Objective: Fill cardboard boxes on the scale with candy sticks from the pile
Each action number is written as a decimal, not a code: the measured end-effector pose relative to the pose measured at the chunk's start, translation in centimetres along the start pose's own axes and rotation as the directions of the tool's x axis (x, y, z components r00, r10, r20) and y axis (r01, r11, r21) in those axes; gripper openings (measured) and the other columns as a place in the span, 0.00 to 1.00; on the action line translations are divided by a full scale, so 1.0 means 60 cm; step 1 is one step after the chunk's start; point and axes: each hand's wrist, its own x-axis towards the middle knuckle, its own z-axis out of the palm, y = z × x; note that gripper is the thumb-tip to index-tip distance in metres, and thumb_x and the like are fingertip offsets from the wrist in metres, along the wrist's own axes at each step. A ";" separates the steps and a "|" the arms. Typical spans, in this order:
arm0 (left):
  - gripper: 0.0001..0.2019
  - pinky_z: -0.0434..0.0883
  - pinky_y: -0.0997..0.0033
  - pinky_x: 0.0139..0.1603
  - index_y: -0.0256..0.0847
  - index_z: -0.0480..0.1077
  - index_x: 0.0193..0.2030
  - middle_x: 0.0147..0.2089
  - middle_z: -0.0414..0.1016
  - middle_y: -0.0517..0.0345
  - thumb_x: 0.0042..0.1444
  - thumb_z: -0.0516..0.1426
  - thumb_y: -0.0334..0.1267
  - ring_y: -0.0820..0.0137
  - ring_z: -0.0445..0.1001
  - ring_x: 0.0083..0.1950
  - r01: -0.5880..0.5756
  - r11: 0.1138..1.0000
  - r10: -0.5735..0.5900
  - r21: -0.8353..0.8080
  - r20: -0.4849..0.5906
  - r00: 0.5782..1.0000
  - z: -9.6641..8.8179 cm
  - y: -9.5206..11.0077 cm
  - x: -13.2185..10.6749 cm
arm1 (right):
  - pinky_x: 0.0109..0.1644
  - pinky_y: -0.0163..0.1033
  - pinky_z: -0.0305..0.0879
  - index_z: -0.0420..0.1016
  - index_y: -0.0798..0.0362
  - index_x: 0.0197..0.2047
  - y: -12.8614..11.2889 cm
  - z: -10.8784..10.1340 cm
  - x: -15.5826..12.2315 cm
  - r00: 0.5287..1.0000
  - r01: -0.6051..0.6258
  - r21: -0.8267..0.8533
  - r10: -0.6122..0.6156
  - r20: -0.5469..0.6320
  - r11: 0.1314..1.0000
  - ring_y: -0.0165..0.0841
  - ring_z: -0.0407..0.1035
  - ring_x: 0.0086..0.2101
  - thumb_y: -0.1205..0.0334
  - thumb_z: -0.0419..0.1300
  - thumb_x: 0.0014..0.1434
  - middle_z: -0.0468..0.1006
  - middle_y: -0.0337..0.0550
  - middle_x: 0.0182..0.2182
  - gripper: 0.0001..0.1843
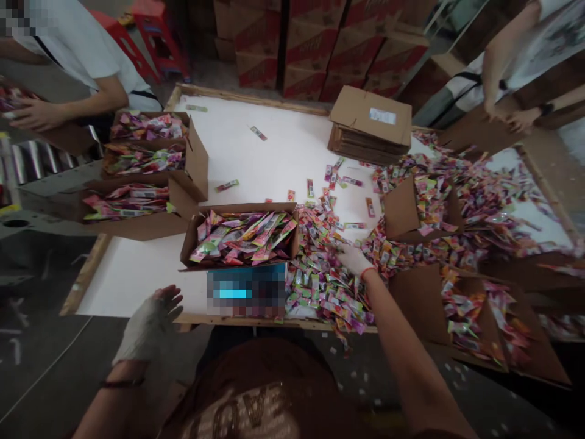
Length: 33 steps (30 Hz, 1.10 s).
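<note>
My left hand (148, 326), in a pale glove with bare fingertips, hangs over the table's near edge with its fingers apart and nothing in them. On the right, my gloved right hand (355, 260) reaches into a heap of small colourful packets (315, 268). Its fingers are blurred among the packets, so their grip does not show. Between the hands stands an open cardboard box (242, 266) full of the same packets. Directly in front of it is a blurred-out device (247, 292) with a bright blue patch.
Filled boxes (183, 204) stand at the left beside a roller conveyor (34, 160). More part-filled boxes (414, 305) are at the right. Flattened cartons (351, 110) are stacked at the back of the white table (283, 146). Two other people work at the far left and far right.
</note>
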 end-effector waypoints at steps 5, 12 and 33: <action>0.07 0.76 0.58 0.58 0.43 0.77 0.39 0.47 0.80 0.49 0.62 0.57 0.40 0.61 0.79 0.50 -0.075 0.997 0.075 -0.014 0.032 0.997 0.023 -0.010 -0.007 | 0.44 0.42 0.72 0.78 0.51 0.44 -0.129 -0.120 0.011 0.964 0.265 0.212 -0.251 -0.091 0.941 0.37 0.72 0.37 0.56 0.56 0.66 0.79 0.41 0.32 0.11; 0.08 0.75 0.53 0.62 0.39 0.78 0.41 0.50 0.82 0.43 0.64 0.58 0.38 0.59 0.82 0.50 -0.066 0.997 0.068 -0.047 0.047 0.997 0.037 -0.001 -0.031 | 0.47 0.42 0.69 0.79 0.51 0.49 -0.371 -0.128 0.021 0.830 0.551 0.085 -0.556 0.053 0.830 0.38 0.75 0.39 0.64 0.57 0.63 0.83 0.46 0.40 0.14; 0.07 0.73 0.69 0.41 0.38 0.76 0.38 0.42 0.78 0.51 0.61 0.57 0.37 0.67 0.77 0.41 -0.190 0.979 0.192 -0.072 0.025 0.981 0.043 0.055 -0.029 | 0.47 0.37 0.67 0.85 0.53 0.44 -0.007 0.173 -0.090 0.807 -0.323 -0.252 0.405 0.430 0.912 0.40 0.79 0.45 0.72 0.57 0.61 0.85 0.53 0.41 0.16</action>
